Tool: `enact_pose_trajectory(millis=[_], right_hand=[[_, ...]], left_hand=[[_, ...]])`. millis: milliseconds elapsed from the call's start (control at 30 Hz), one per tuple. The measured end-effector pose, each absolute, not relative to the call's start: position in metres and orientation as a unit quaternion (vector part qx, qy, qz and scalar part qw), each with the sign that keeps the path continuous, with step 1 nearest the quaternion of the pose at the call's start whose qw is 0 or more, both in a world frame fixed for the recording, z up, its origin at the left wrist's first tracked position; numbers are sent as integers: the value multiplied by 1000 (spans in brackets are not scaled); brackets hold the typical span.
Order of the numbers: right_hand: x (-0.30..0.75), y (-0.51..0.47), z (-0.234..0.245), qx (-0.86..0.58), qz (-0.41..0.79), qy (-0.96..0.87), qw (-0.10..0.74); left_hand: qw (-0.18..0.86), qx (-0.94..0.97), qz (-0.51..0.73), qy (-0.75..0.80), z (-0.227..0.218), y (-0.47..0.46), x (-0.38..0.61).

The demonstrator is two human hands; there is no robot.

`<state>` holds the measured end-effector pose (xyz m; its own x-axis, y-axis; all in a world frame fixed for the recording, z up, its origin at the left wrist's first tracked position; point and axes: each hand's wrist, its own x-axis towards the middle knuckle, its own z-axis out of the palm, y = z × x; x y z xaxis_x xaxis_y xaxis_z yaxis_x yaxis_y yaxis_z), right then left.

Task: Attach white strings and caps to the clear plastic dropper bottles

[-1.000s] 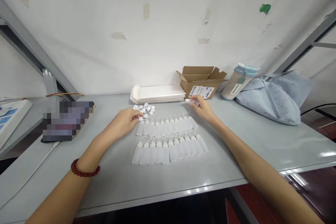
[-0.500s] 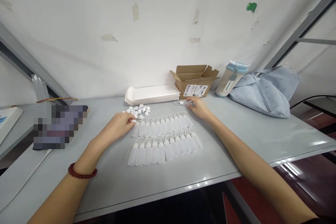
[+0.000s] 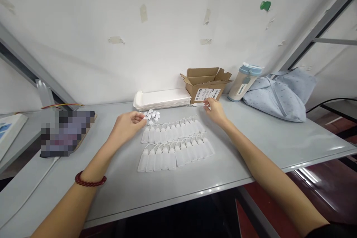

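My left hand [image 3: 126, 128], with a red beaded bracelet at the wrist, is at the left of a loose pile of small white pieces [image 3: 153, 115]. Its thumb and fingers are pinched on one small white piece [image 3: 145, 118]. By the front of the cardboard box, my right hand [image 3: 216, 112] has its fingertips closed at the end of a small translucent white piece [image 3: 198, 105], partly hidden. Between my hands lie two rows of flat translucent pieces with white necks and thin curved cords, a back row [image 3: 172, 132] and a front row [image 3: 172, 159].
Behind them are a stack of long white trays [image 3: 164, 98] and an open cardboard box [image 3: 208, 85]. A blue-lidded tumbler [image 3: 242, 83] and a pale blue cloth bag [image 3: 276, 100] stand at the right. At the left lies a blurred-out device [image 3: 68, 134] with a white cable [image 3: 33, 189].
My left hand has moved from the near end of the back row up to the pile of small white pieces. My right hand has shifted slightly, and the view has moved a little.
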<state>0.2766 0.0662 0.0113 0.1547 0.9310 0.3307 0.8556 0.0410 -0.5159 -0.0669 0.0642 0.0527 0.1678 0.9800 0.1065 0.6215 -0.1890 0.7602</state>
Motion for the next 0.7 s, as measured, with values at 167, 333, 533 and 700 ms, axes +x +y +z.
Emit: enact_pose_trajectory(millis=[167,333,533,700], right_hand=[[266,41,35,-630,196,-709,248],[260,28,47,-600,270,-730,184],[260,26,52,-609,318,-715,132],[258,27,47,-635,278,-711,121]], left_hand=[[341,681,351,544,52,52,-54],[345,688,361,527,49,42,-44],[398,664,356,524,42,42,-42],[460,634,348,516,44,40,-43]])
